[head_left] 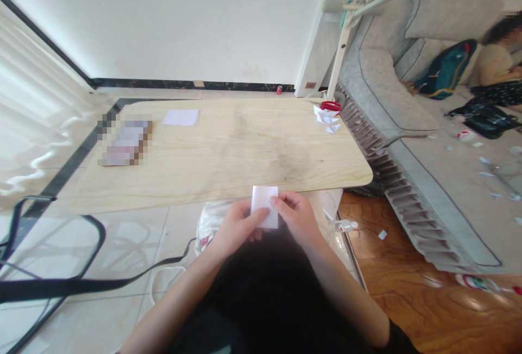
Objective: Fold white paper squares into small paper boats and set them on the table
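Both forearms reach forward from the person's body and slant inward, so that the hands meet at the near edge of the bench (196, 163), right of that edge's middle. Between them is a small white paper (263, 197), held up just off the near edge, its upper end overlapping the edge in view.

The left hand (240, 222) comes in from the left with its back turned up. Its thumb lies flat across the lower part of the paper, pointing right, while the other fingers pass underneath; the grip is closed, pinching the sheet between thumb and fingers.

The right hand (298, 213) mirrors it from the other side, wrist angled inward and fingers curled. Its thumb tip presses on the paper at the right margin, with the forefinger bent close by; this grip too pinches the sheet, though the fingertips behind it are hidden.

Toward the bench's far right corner lie red-handled scissors (330, 106) and folded white paper pieces (327, 119). A flat white paper stack (181, 117) rests near the far edge, toward the left corner.
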The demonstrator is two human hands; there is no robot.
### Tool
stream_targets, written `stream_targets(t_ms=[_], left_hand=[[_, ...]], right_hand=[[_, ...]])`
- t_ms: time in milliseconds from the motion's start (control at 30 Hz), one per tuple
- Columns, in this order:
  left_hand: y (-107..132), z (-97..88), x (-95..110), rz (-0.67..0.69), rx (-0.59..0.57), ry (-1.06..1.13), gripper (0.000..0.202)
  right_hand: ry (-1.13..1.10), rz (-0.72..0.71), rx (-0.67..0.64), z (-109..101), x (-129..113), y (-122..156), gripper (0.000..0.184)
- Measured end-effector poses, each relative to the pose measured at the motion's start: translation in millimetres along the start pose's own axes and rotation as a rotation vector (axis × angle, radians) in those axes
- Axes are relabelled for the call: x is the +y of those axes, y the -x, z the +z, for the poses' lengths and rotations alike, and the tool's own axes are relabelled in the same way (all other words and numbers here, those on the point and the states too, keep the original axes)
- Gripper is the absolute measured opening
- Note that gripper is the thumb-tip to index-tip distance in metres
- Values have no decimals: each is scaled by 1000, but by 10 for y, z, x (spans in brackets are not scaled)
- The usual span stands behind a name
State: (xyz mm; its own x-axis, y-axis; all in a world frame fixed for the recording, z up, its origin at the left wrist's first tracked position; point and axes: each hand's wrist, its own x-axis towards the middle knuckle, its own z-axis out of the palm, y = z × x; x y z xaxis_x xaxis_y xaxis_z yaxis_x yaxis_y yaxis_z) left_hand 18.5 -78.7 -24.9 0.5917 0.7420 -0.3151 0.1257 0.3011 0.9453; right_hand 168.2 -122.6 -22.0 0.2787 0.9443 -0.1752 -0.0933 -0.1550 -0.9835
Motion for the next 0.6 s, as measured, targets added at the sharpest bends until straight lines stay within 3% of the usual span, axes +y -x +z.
stream_targets(t_ms=[600], left_hand=[[13, 45, 41, 0, 53, 3, 30]], right_hand=[[112, -104, 6, -21, 12, 16, 31]])
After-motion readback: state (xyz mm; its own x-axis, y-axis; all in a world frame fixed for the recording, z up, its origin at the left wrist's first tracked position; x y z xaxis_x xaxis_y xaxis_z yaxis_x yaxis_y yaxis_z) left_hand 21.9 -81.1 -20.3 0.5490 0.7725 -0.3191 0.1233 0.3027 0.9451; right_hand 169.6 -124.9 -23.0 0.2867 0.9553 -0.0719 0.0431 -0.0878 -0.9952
